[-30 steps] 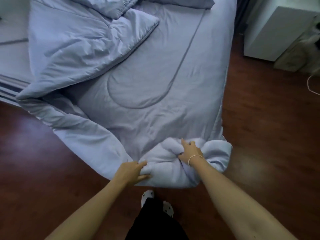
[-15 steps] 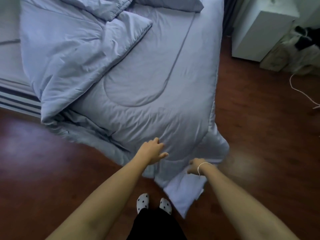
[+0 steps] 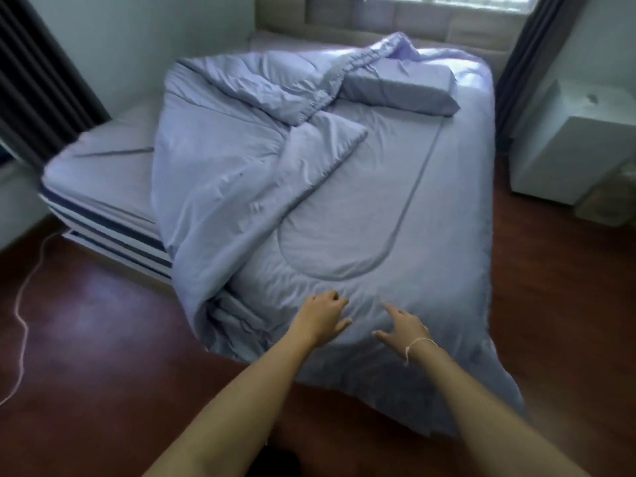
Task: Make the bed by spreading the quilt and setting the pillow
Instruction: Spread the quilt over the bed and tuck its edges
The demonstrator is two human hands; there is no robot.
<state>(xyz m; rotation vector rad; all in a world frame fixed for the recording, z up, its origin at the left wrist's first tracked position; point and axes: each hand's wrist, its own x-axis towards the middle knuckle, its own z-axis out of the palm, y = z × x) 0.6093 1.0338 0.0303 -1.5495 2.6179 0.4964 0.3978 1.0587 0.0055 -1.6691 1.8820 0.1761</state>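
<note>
A pale lilac quilt (image 3: pixel 361 201) lies over the right part of the bed, with its left half folded back over itself and bunched toward the headboard. Its near corner hangs off the foot of the bed to the floor. A matching pillow (image 3: pixel 402 89) lies at the head, partly under the bunched quilt. My left hand (image 3: pixel 321 316) rests on the quilt at the foot edge, fingers slightly curled and holding nothing. My right hand (image 3: pixel 404 327), with a thin bracelet, hovers just above the quilt beside it, fingers spread.
The mattress (image 3: pixel 103 173) is bare of quilt on the left, with a striped side. A white cabinet (image 3: pixel 568 146) stands right of the bed. A white cable (image 3: pixel 24 304) trails on the dark wooden floor at left. Dark curtains hang at both sides.
Both hands have let go of the bunched quilt corner, which dropped flat off the foot of the bed. My hands rose onto the quilt's top, and my view lifted toward the headboard.
</note>
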